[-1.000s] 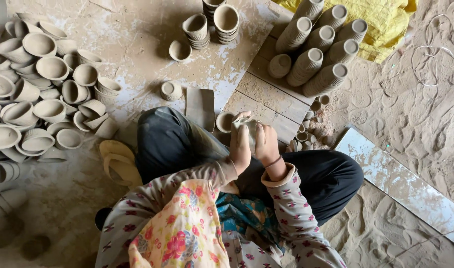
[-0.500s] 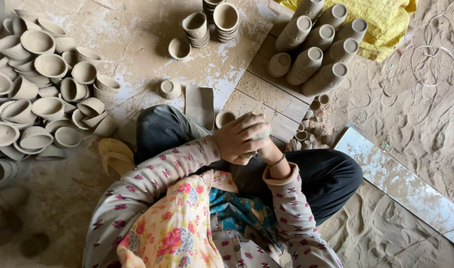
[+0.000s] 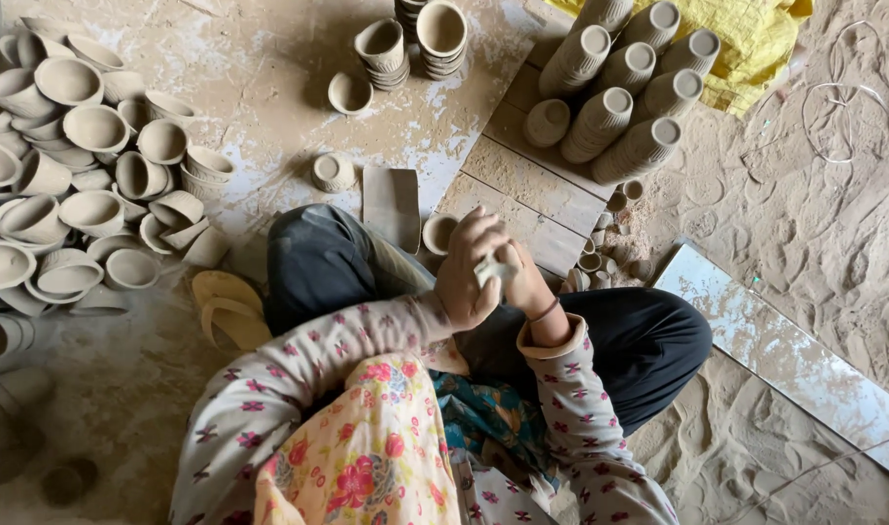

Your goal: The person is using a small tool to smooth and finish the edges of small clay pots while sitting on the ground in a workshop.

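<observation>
We see a heap of clay bowls (image 3: 75,185) at left and stacked cups (image 3: 624,92) ahead. Our left hand (image 3: 467,277) curls shut around a small pale clay piece (image 3: 489,269) above our lap; our right hand (image 3: 522,277) pinches it too.

Seven stacked columns of clay cups (image 3: 627,92) are laid on their sides beside a yellow sack (image 3: 755,39). Two upright stacks (image 3: 415,44), three single cups (image 3: 350,93) and one pair of sandals (image 3: 228,309) are seen.
</observation>
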